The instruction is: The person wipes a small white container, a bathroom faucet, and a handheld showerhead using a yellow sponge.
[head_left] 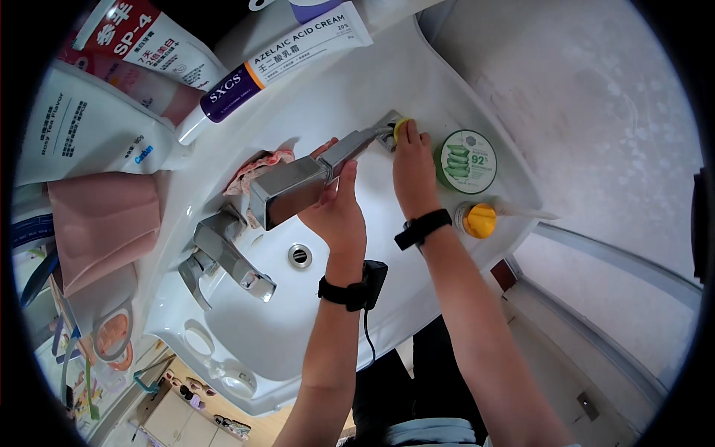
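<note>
Chrome fixture (304, 183) in left hand (337, 217)

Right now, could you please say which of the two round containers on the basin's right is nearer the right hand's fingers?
The wide green jar beside the right hand is nearer; the smaller yellow-topped container is farther away.

The boxy fixture (294, 190) mid-frame and the faucet (234, 257) at centre left look like smooth, mirror-bright chromed metal, while the yellow piece (402, 127) at upper centre looks matt. The white basin (253, 328) is glossy, like glazed ceramic. At upper left the squeeze tube (290, 52) is smooth, satiny plastic, and the pink pouch (104, 223) at left appears soft, with a dull sheen
</note>
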`<move>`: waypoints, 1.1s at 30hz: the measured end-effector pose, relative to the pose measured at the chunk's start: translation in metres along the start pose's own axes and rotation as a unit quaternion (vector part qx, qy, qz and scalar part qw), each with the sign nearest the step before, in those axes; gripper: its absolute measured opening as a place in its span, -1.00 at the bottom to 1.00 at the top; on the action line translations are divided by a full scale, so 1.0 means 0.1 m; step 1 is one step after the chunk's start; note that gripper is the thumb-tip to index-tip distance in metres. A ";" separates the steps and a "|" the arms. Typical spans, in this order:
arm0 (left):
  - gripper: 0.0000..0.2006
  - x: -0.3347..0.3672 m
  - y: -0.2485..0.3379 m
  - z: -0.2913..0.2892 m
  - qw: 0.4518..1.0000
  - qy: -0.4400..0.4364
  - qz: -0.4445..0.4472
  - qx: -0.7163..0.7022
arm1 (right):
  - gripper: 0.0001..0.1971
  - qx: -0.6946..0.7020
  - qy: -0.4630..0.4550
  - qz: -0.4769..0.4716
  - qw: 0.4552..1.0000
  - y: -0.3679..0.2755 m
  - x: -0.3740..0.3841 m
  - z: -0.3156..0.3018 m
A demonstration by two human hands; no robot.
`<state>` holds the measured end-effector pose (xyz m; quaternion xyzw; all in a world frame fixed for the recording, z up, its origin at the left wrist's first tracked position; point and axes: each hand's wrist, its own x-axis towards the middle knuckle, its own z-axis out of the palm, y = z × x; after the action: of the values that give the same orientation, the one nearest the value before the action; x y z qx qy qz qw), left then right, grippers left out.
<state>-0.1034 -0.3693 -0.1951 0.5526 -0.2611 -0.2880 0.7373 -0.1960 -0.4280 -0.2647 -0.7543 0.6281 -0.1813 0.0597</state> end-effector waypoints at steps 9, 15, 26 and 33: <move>-0.54 -0.03 0.02 -0.06 1.000 0.016 0.019 0.014 | -0.73 0.117 0.079 -0.036 0.989 -0.08 0.14 -0.27; -0.54 -0.03 -0.02 -0.03 1.000 -0.002 0.021 0.013 | -0.79 0.107 -0.030 -0.026 0.994 0.03 0.43 -0.05; -0.60 -0.07 0.03 -0.04 1.000 0.017 -0.015 0.005 | -0.87 -0.121 0.009 -0.055 0.991 0.28 1.01 -0.22; -0.62 -0.09 -0.01 -0.07 1.000 0.018 -0.004 0.008 | -0.88 -0.028 -0.109 -0.019 0.994 0.10 0.72 -0.07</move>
<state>-0.1050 -0.3588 -0.1979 0.5645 -0.2473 -0.2789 0.7365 -0.1970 -0.4983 -0.2466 -0.7827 0.6084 -0.0817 0.1030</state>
